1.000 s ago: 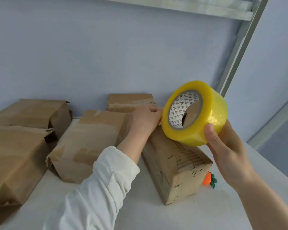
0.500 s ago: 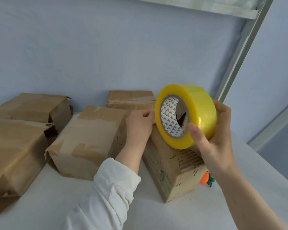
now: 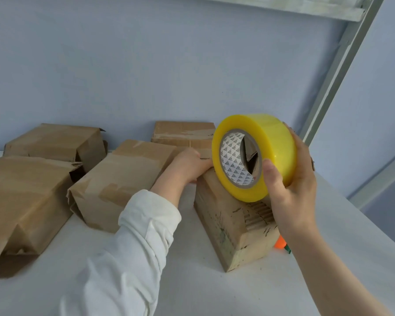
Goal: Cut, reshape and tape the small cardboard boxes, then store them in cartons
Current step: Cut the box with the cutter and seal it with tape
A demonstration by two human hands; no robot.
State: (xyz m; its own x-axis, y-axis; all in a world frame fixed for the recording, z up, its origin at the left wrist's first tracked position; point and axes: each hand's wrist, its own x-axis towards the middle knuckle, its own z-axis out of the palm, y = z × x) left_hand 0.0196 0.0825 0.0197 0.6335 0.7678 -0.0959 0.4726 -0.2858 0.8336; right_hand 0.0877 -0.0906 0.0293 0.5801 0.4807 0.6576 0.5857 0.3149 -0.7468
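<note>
A small worn cardboard box (image 3: 233, 226) lies on the white table (image 3: 214, 293), its corrugated end facing me. My right hand (image 3: 292, 179) grips a big roll of yellow tape (image 3: 260, 153) and holds it against the top of that box. My left hand (image 3: 189, 165), in a white sleeve, rests on the far top edge of the box beside the roll; its fingertips are hidden, so whether it pinches a tape end is unclear.
Several taped cardboard boxes stand to the left and behind: one (image 3: 123, 181) right beside the worked box, one (image 3: 183, 133) against the wall, two (image 3: 25, 201) at far left. An orange object (image 3: 281, 244) peeks out behind the box's right corner.
My right hand has brought the tape roll down and leftward onto the box top and turned it. My left hand stays at the box's far edge.
</note>
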